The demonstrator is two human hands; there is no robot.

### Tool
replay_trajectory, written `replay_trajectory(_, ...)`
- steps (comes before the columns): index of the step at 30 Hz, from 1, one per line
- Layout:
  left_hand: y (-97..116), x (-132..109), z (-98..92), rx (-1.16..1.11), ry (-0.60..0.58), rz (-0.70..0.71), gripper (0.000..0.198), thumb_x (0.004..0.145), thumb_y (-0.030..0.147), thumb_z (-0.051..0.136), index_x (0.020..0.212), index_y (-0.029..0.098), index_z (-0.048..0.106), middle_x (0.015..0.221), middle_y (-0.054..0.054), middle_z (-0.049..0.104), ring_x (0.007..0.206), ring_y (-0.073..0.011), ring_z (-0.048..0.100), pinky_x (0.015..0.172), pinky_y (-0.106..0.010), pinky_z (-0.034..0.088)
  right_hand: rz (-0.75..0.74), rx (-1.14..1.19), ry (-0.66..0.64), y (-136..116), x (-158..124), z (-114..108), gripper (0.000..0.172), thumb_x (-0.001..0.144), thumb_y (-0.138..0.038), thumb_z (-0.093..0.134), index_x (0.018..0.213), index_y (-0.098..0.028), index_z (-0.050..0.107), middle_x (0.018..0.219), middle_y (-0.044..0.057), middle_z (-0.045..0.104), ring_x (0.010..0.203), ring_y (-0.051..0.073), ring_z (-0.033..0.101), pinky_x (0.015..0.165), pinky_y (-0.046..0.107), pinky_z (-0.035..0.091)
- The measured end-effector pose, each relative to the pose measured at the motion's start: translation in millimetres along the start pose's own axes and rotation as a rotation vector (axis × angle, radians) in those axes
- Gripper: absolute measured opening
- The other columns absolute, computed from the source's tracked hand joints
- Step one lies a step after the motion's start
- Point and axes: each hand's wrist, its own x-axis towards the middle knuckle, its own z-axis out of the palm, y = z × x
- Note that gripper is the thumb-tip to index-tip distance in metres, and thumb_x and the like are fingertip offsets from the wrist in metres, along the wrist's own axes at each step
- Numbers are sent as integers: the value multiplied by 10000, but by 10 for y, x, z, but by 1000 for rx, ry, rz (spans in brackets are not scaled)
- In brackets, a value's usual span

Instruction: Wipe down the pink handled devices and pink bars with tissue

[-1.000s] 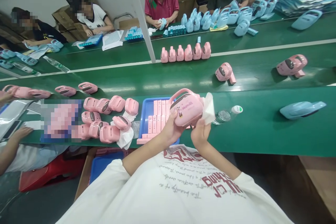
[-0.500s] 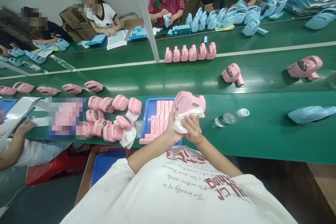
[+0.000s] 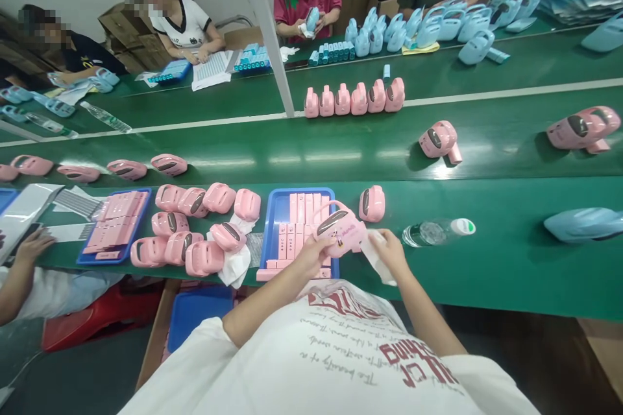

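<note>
My left hand (image 3: 311, 255) is closed round a pink handled device (image 3: 339, 229), held low over the right side of a blue tray (image 3: 272, 220) of pink bars. My right hand (image 3: 390, 253) grips a white cloth (image 3: 377, 258) just right of that device. Another pink device (image 3: 372, 203) stands on the green table right behind my hands, beside the tray.
A clear water bottle (image 3: 435, 231) lies right of my hands. A heap of pink devices (image 3: 197, 227) and a white cloth lie left of the tray. A second blue tray (image 3: 114, 224) and another person's hand (image 3: 26, 246) are far left. Pink devices ride the belt (image 3: 341, 142); workers sit opposite.
The pink device I was wiping now stands on the table behind the tray. My left hand holds another pink device lower down, and the cloth has dropped to the table edge.
</note>
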Motion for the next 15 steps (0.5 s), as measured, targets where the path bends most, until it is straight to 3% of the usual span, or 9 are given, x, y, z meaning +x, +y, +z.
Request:
replay_trajectory(2, 159, 272, -90, 154, 27, 176, 535, 534, 117, 770, 1045, 186, 624, 1023, -55, 703, 962, -206, 653, 821, -312, 536, 30, -259, -73, 121, -54, -74, 454, 601, -303, 689, 1028, -158, 629, 976, 74, 615, 895, 235, 595, 792, 330, 449)
replay_trajectory(4, 388, 624, -121, 359, 25, 375, 542, 558, 131, 757, 1079, 186, 618, 1059, -67, 694, 982, -226, 652, 834, -354, 538, 52, -516, -140, 212, -115, -42, 516, 656, -259, 644, 1159, -160, 587, 1101, 109, 576, 911, 242, 611, 787, 340, 445)
replay_trajectory(6, 660, 1028, -97, 538, 136, 506, 535, 557, 130, 756, 1070, 170, 612, 1060, -82, 685, 981, -238, 650, 843, -378, 533, 65, -663, -168, 264, -143, 44, 461, 733, -256, 563, 1180, -145, 567, 1155, 143, 549, 904, 253, 622, 771, 357, 446)
replay_trajectory(11, 1245, 1989, 26, 657, 428, 609, 710, 434, 149, 844, 1091, 183, 579, 1215, -84, 591, 1182, -267, 528, 1015, -375, 409, 92, -718, -160, 257, -37, 135, 285, 748, -330, 519, 976, -177, 593, 1004, 132, 615, 837, 279, 634, 716, 384, 470)
replay_trajectory(15, 1365, 2457, 38, 684, 609, 555, 701, 510, 166, 826, 1149, 156, 537, 1249, -134, 557, 1252, -302, 465, 1050, -383, 352, 59, -643, -238, 184, -23, 22, 168, 692, -390, 517, 751, -240, 565, 734, 56, 643, 728, 264, 636, 687, 381, 503)
